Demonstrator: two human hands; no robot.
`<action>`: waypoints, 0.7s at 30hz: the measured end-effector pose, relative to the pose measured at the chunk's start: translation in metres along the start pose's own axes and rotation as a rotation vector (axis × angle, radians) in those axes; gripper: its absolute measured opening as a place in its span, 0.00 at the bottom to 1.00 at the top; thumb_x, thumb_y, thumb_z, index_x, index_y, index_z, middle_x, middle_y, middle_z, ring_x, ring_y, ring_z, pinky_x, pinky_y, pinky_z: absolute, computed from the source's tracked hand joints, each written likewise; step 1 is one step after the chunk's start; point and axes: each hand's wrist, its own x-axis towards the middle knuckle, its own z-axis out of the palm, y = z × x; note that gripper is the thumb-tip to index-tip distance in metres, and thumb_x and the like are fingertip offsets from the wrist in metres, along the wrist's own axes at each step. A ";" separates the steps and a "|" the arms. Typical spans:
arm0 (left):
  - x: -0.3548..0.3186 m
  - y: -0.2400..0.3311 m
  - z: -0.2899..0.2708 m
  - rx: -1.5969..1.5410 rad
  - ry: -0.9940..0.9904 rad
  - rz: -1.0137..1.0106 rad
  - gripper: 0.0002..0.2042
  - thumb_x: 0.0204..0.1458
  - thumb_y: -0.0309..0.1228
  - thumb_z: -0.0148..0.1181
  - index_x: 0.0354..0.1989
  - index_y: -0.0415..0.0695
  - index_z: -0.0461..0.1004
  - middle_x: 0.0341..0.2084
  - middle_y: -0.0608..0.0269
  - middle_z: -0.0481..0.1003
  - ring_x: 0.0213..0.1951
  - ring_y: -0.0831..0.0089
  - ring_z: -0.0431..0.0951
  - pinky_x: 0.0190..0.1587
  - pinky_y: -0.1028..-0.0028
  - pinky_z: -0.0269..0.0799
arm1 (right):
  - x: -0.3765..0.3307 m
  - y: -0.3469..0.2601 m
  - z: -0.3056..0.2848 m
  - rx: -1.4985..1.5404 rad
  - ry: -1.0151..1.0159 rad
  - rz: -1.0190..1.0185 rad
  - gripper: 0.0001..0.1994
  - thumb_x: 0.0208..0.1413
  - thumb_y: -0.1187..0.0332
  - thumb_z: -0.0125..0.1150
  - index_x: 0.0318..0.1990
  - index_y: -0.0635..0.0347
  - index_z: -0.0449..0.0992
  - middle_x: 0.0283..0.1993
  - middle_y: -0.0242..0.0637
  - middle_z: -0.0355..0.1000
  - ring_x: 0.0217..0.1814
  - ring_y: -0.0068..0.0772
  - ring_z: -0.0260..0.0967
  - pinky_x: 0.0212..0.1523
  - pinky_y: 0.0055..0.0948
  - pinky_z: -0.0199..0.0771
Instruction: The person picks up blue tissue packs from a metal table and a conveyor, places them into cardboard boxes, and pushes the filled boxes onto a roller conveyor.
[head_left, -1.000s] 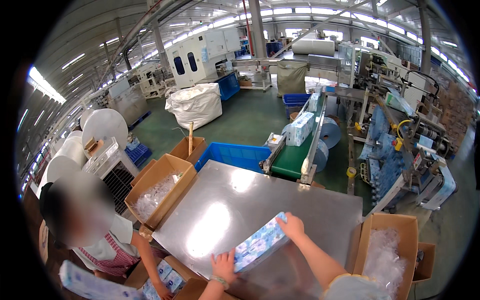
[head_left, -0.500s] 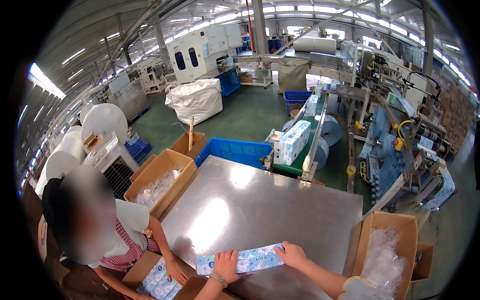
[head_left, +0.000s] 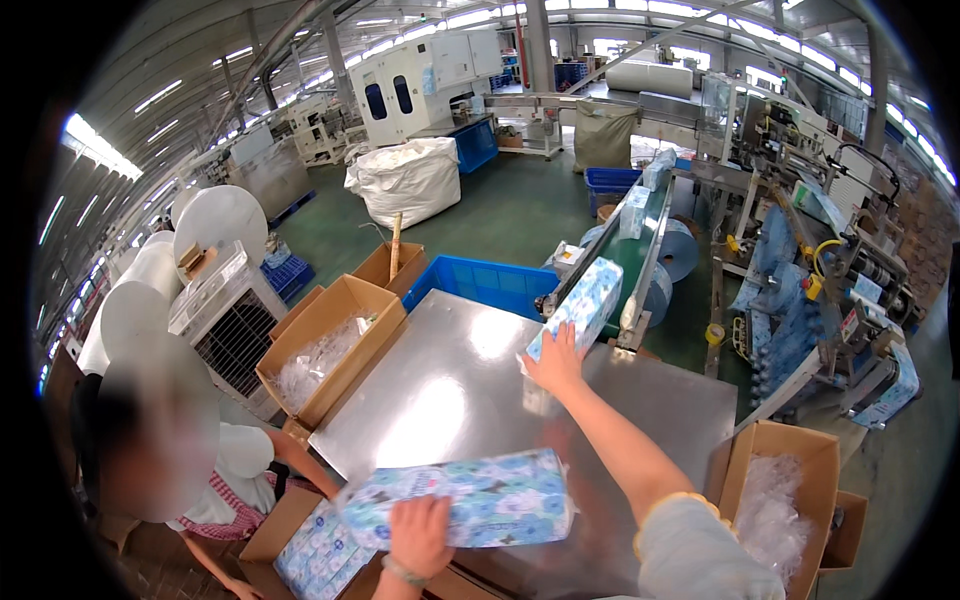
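Note:
My left hand (head_left: 420, 538) grips a long, film-wrapped tissue pack (head_left: 510, 495) with a blue floral print. It holds the pack over the near edge of the steel table, fingers across the printed side. My right hand (head_left: 557, 362) reaches far forward and grips the near end of a second floral tissue pack (head_left: 597, 292), where the green conveyor belt (head_left: 628, 262) meets the table; its thumb is partly hidden. Lower left, an open carton (head_left: 262, 545) contains several similar packs in rows. A person (head_left: 240, 470) stands beside it, one arm reaching behind the carton.
The steel table (head_left: 400, 390) has cartons of clear plastic film on its left (head_left: 385, 335) and right (head_left: 745, 490). A blue crate (head_left: 480, 285) stands at its far edge. Another pack (head_left: 634, 212) rides farther up the belt. Machinery (head_left: 790, 290) with blue film stands right.
My right hand has left the first pack and moved forward onto the pack at the belt's end. My left hand has turned the first pack, showing its broad side. The co-worker's hand has left the carton.

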 end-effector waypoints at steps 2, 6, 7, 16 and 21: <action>-0.027 -0.008 -0.031 -0.004 0.317 -0.095 0.35 0.36 0.30 0.71 0.59 0.41 0.68 0.44 0.55 0.71 0.47 0.53 0.71 0.50 0.52 0.62 | 0.020 -0.018 0.007 0.009 0.001 0.058 0.32 0.56 0.44 0.65 0.61 0.58 0.75 0.80 0.51 0.41 0.85 0.57 0.26 0.67 0.83 0.46; -0.072 0.018 -0.093 -0.690 0.754 -0.647 0.25 0.49 0.19 0.61 0.59 0.44 0.74 0.61 0.44 0.70 0.63 0.51 0.68 0.68 0.52 0.58 | 0.018 0.015 0.036 0.066 -0.158 0.256 0.31 0.55 0.41 0.64 0.60 0.51 0.78 0.81 0.42 0.43 0.85 0.51 0.27 0.64 0.82 0.54; -0.090 0.025 -0.103 -0.722 0.781 -0.733 0.25 0.49 0.20 0.62 0.59 0.44 0.74 0.61 0.43 0.71 0.61 0.51 0.69 0.66 0.53 0.59 | 0.003 0.011 0.044 0.054 -0.161 0.208 0.29 0.55 0.41 0.64 0.56 0.51 0.79 0.81 0.43 0.45 0.85 0.52 0.30 0.64 0.78 0.57; -0.286 0.036 -0.054 -0.516 0.419 -1.051 0.26 0.47 0.31 0.69 0.57 0.39 0.75 0.56 0.37 0.74 0.48 0.52 0.78 0.51 0.58 0.71 | -0.225 0.024 -0.039 -0.037 -0.349 -0.362 0.16 0.53 0.50 0.69 0.37 0.54 0.82 0.74 0.44 0.60 0.80 0.49 0.50 0.66 0.58 0.64; -0.369 0.037 -0.005 -0.469 -0.009 -0.966 0.29 0.46 0.37 0.72 0.56 0.36 0.76 0.53 0.34 0.76 0.40 0.53 0.83 0.43 0.61 0.77 | -0.301 -0.005 -0.084 -0.319 -0.182 -0.269 0.34 0.46 0.58 0.75 0.62 0.52 0.71 0.62 0.51 0.67 0.69 0.54 0.61 0.68 0.52 0.59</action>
